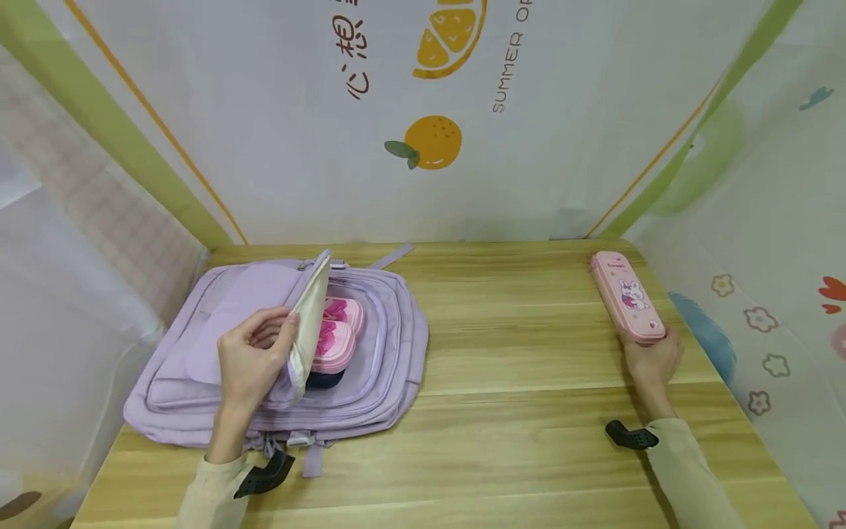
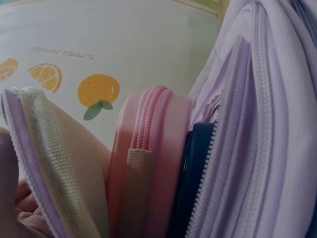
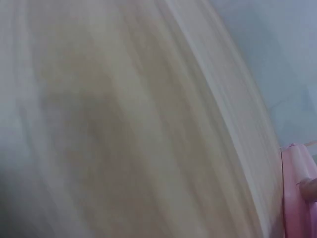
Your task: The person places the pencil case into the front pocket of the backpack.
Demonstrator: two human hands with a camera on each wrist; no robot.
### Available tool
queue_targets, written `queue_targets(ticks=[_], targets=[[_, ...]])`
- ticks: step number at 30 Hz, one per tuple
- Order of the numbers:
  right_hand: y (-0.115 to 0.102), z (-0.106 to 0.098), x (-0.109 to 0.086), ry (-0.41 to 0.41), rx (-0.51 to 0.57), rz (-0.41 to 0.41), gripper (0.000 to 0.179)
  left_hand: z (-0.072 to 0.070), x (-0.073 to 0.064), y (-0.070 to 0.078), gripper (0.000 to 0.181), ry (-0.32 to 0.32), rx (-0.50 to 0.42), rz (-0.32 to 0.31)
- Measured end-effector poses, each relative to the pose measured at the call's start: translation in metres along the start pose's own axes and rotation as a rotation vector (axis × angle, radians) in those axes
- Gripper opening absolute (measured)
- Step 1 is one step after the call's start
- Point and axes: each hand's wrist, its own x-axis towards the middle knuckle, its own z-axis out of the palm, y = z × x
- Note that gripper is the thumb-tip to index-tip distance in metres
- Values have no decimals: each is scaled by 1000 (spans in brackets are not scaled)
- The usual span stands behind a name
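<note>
A lilac backpack [image 1: 405,330] lies flat at the left of the table. My left hand [image 1: 251,356] pinches the edge of its front pocket flap [image 1: 311,330], holding it raised. Inside the pocket are two pink zip cases [image 1: 337,344] with magenta bows, above a dark blue object [image 1: 325,380] that is mostly hidden. The left wrist view shows a pink case's zipper [image 2: 146,119] close beside the lifted flap. Far to the right, my right hand [image 1: 653,364] grips the near end of a pink pencil case [image 1: 624,294] with a rabbit picture. In the right wrist view, only the pencil case's edge [image 3: 294,213] shows.
The wooden table [image 1: 502,367] stretches between the backpack and pencil case. White printed cloth [image 1: 297,169] hangs along the back and both sides. One backpack strap [image 1: 313,461] trails toward the front, another [image 1: 393,256] toward the back.
</note>
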Motion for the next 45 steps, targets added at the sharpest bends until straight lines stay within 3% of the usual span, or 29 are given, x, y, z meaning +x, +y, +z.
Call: queue_targets(ticks=[8,18,27,34,45], targets=[[-5,3,-10,50,27,-28,74,-3,-4,-1,14,6,12,-12],[-32,19,-37,9,86,-198,64,-5,-5,-3,14,16,-5,-16],[-50,32,-56,-83,150,-297,63,-5,-4,-3,13,-6,17,-23],[-61,40,-69,-158,120,-370,60,-5,-2,-1,12,-46,24,-38],[-83,56,-98,-362,284,-403,68,-1,2,2,18,-59,119,6]])
